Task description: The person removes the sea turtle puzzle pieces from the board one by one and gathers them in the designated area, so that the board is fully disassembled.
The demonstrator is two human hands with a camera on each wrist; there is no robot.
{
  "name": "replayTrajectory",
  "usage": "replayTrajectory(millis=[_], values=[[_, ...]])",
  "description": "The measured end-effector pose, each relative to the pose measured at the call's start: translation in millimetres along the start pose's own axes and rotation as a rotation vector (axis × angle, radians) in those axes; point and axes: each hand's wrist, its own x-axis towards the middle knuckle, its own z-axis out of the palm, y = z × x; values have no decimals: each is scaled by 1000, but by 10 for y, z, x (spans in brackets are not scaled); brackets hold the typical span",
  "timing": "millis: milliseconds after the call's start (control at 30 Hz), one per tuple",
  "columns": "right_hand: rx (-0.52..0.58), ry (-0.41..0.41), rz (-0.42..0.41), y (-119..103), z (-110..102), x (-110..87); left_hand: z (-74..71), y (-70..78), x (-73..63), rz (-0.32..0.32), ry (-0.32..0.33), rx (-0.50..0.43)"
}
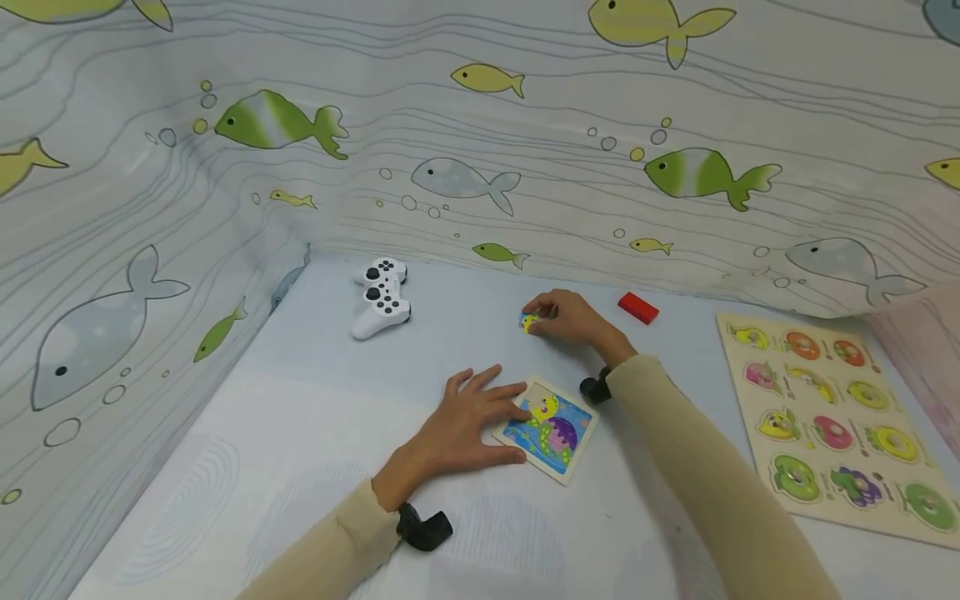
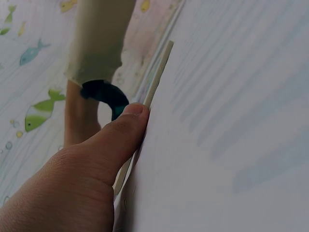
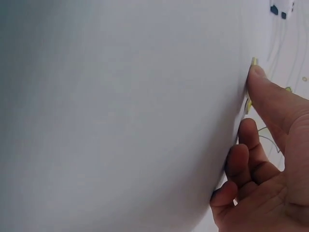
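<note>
A small square turtle puzzle [image 1: 582, 447] in a pale wooden frame lies on the table. My left hand [image 1: 465, 425] rests on its left side with fingers spread and straight. In the left wrist view, the thumb [image 2: 116, 140] touches the puzzle's thin edge [image 2: 160, 72]. Beyond the puzzle, my right hand [image 1: 573, 317] pinches a small blue and yellow puzzle piece [image 1: 528, 321] at the table surface. The right wrist view shows the thumb on the piece's thin edge [image 3: 249, 106], with the other fingers [image 3: 237, 162] curled near the table. Much of the piece is hidden.
A white game controller [image 1: 384, 298] lies at the back left. Right of my right hand is a red block [image 1: 638, 307]. A wooden board [image 1: 750, 454] with several fruit and vegetable pieces lies at the far right. Fish-patterned cloth walls [image 1: 555, 125] rise behind and at the left.
</note>
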Motion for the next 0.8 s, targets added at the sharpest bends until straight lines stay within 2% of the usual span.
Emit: replayTrajectory(millis=[433, 800], values=[[-75, 24, 95, 21, 35, 245, 6, 23, -6, 4, -7, -11], [-79, 30, 95, -6, 39, 294, -17, 27, -2, 8, -5, 6]])
